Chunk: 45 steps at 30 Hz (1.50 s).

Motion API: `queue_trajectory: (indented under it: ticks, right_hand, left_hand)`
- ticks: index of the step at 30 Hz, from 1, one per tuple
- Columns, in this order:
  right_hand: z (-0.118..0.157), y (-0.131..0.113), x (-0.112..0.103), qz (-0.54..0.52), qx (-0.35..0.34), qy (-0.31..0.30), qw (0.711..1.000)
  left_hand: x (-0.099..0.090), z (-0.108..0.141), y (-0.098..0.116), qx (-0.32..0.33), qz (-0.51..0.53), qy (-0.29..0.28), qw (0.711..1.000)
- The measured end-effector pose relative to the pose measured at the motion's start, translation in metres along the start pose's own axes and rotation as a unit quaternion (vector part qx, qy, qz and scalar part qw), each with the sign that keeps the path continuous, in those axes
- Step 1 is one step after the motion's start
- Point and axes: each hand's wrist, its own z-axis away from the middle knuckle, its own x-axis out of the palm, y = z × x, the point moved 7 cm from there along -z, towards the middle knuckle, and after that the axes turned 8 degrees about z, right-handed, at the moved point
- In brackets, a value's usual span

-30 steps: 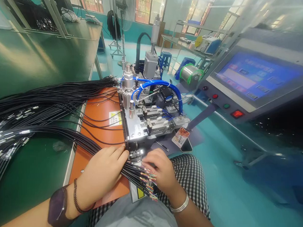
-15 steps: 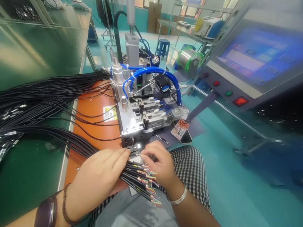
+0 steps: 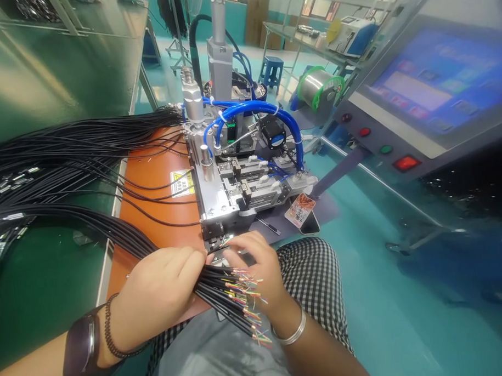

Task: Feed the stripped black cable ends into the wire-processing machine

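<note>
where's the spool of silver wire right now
In the head view the spool of silver wire sits upper centre-right, beyond the machine with blue hoses, just left of the control panel with the red and green buttons.

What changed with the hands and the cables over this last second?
The right hand crept forward until its fingertips reached the machine's front slot, bringing one wire end there. The left hand kept gripping the black cables and barely shifted. The camera itself tilted, so the view moved. The cables on the bench, the orange plate and the lit screen stayed as they were.
</note>
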Motion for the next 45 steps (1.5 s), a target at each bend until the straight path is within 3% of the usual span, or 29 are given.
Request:
queue_trajectory:
  ticks: [2,9,14,19,23,28,34,45]
  right_hand:
    - [-0.004,0.001,-0.006,-0.005,0.030,0.037,0.999]
    - [-0.007,-0.001,0.002,-0.023,-0.006,-0.017,1.000]
    - [-0.007,0.013,0.006,-0.062,0.054,-0.001,0.997]
    - [-0.015,0.018,0.003,-0.021,0.043,0.018,0.999]
    - [-0.017,0.036,0.001,0.009,0.136,-0.016,0.991]
    - [-0.006,0.059,0.006,-0.094,0.262,-0.072,0.958]
    - [0.002,0.071,0.011,-0.177,0.289,-0.111,0.934]
    - [-0.007,0.076,0.016,-0.165,0.298,-0.109,0.934]
  left_hand:
    - [0.002,0.000,0.000,-0.002,-0.004,-0.009,1.000]
    - [0.011,0.003,0.000,0.000,0.008,-0.026,1.000]
    - [0.016,0.006,0.003,0.013,0.009,-0.012,1.000]
    - [0.023,0.004,0.001,0.000,0.007,-0.045,0.999]
    - [0.029,0.002,-0.003,0.002,-0.004,-0.063,0.998]
    - [0.035,0.000,-0.006,-0.003,0.001,-0.089,0.996]
    - [0.038,-0.003,-0.004,-0.014,-0.003,-0.130,0.991]
    - [0.037,-0.012,-0.003,-0.064,-0.017,-0.183,0.981]
